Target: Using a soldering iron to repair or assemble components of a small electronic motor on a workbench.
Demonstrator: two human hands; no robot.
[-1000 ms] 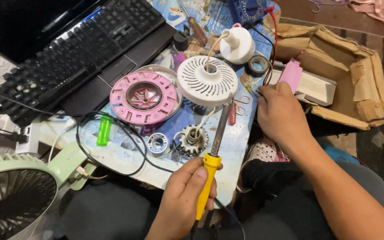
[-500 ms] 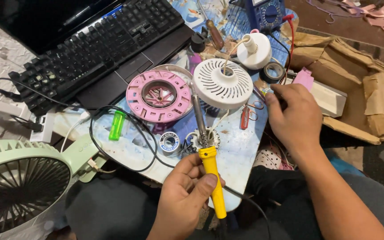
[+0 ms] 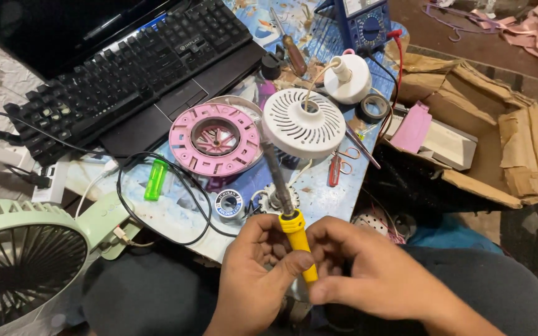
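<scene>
The soldering iron point(image 3: 289, 211) stands nearly upright at the near edge of the worktop point(image 3: 175, 214), yellow handle low, dark metal shaft rising and leaning slightly left toward the pink ring point(image 3: 215, 138). The left hand point(image 3: 253, 274) is curled around the handle from the left, thumb laid across the yellow grip. The right hand point(image 3: 368, 274) comes in from the right, its fingertips pressed against the same handle just below the left thumb; both hands are closed on the iron.

Just behind the shaft lies a small motor core with copper windings point(image 3: 275, 198), and beside it, to the left, a spool of solder wire point(image 3: 228, 203). Farther back, the white vented cover point(image 3: 303, 122) sits touching the pink ring's right edge. A green lighter point(image 3: 155, 179) lies left of the ring, inside a loop of black cable point(image 3: 157, 205). Red-handled scissors point(image 3: 336, 168) lie right of the cover. A black keyboard point(image 3: 126, 68) fills the far left, a blue multimeter point(image 3: 368, 25) the far centre. A pale green fan point(image 3: 23, 261) stands at the lower left, a torn cardboard box point(image 3: 499, 137) at the right.
</scene>
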